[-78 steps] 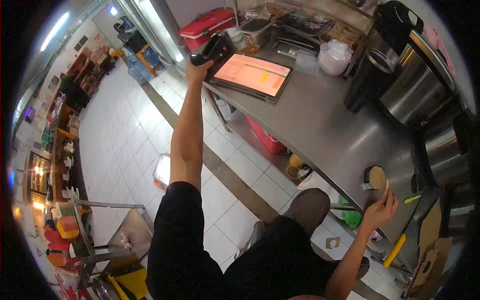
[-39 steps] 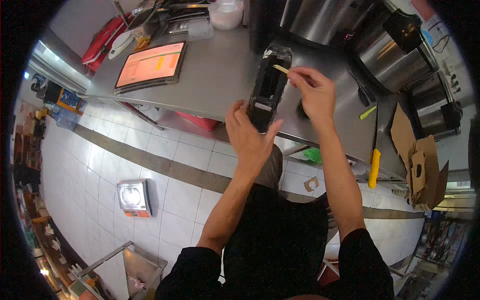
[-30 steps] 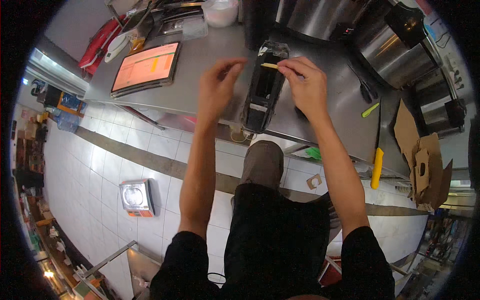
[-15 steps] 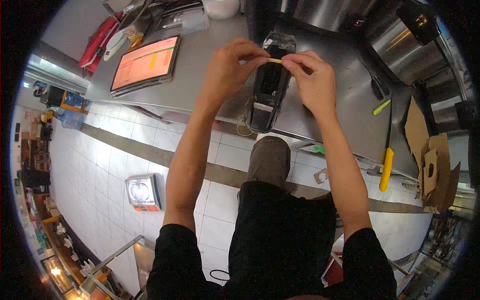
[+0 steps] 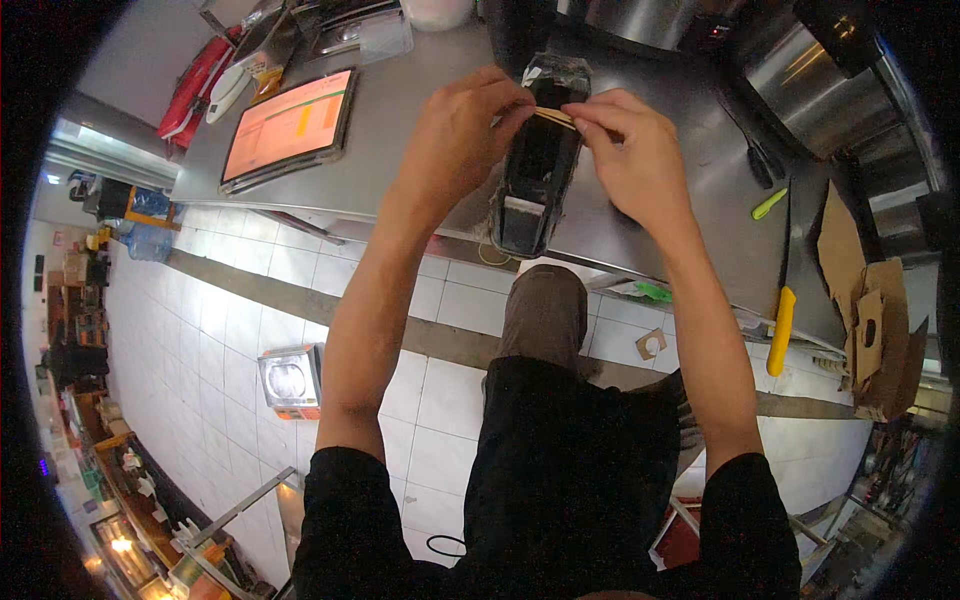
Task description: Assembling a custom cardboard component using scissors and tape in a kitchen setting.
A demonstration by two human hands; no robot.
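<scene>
While poised over blk device (image 5: 540,165), upper ctr, pinching pale strip (image 5: 553,114) w/ L hand (image 5: 460,128) & R hand (image 5: 637,150), prob. for tension.

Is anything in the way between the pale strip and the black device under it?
Nothing visible: the left hand and right hand pinch the pale strip, which crosses over the upper part of the black device. Whether it touches, I cannot tell.

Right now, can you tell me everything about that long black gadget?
The black gadget is long and looks plastic, with a pale bar near its closer end and shiny edges. It lies slightly slanted on the metal table, its closer end at the edge. The left hand and right hand hold a pale band over its far part; touching is unclear.
</scene>
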